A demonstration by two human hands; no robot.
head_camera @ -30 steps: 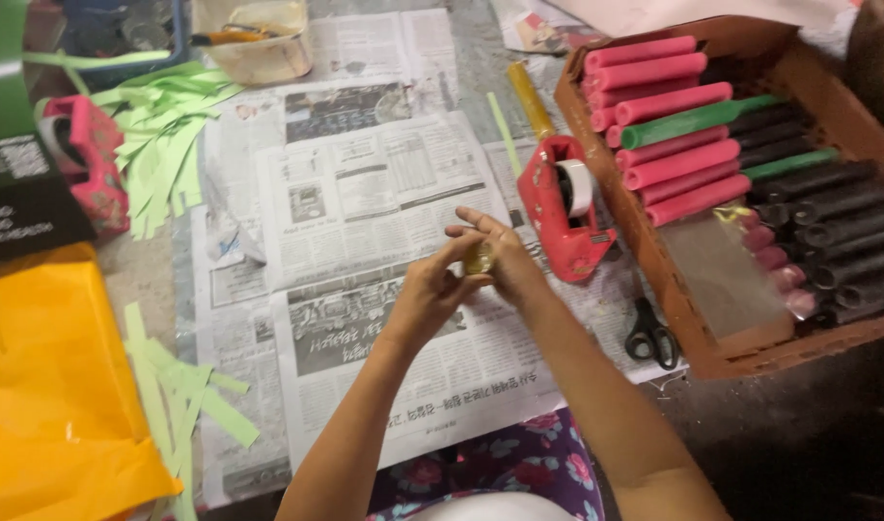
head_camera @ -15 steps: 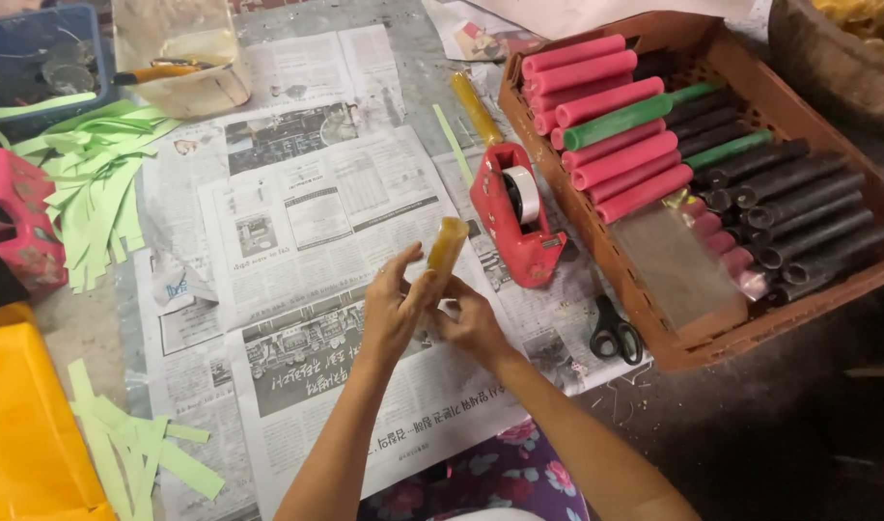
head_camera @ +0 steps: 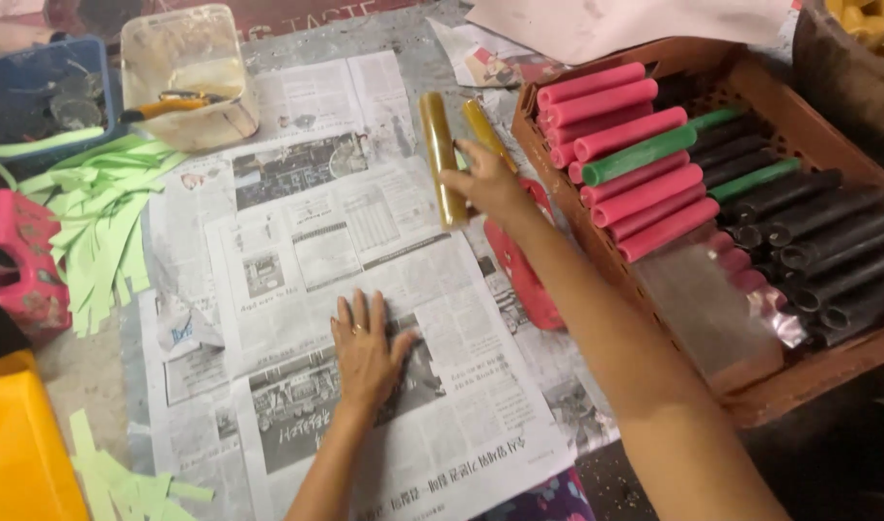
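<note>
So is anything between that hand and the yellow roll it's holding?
No. The right hand already grips the yellow roll directly, above the newspaper. A second yellow roll lies just behind the fingers.

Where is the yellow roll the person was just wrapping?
In the head view, the yellow roll lies on the newspaper at upper centre, the right hand touching it, left of the brown crate of pink tubes.
</note>
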